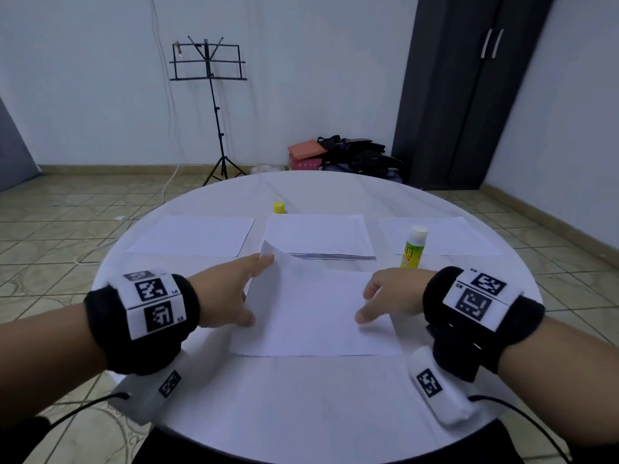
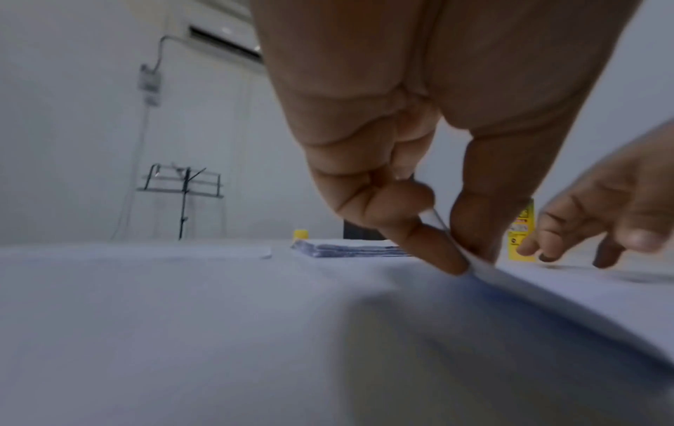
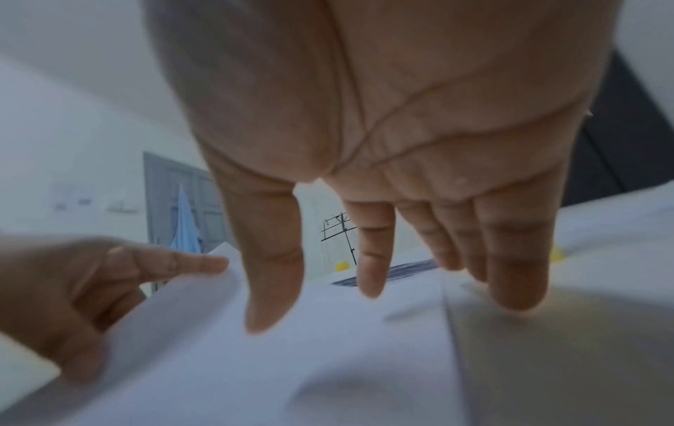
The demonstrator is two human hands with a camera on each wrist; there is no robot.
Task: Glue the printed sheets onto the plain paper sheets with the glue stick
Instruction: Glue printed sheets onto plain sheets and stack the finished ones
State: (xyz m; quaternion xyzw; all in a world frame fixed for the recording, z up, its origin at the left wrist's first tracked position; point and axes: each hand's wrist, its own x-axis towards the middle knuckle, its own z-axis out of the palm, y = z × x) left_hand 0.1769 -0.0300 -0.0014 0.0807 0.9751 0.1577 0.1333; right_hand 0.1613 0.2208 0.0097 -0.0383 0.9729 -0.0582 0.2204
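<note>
Round table, glue stick, cap, stacked sheets

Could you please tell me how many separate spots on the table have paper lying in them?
4: a single sheet far left, a stack far centre, a sheet far right beneath the glue stick, and the near sheet pinched by the left hand. The stack's sheet count is hidden.

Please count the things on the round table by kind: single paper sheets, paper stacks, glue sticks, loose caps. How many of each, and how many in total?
Single paper sheets: 3, left, right, near one pinched by the left hand
Paper stacks: 1
Glue sticks: 1
Yellow caps: 1
Total: 6
</note>
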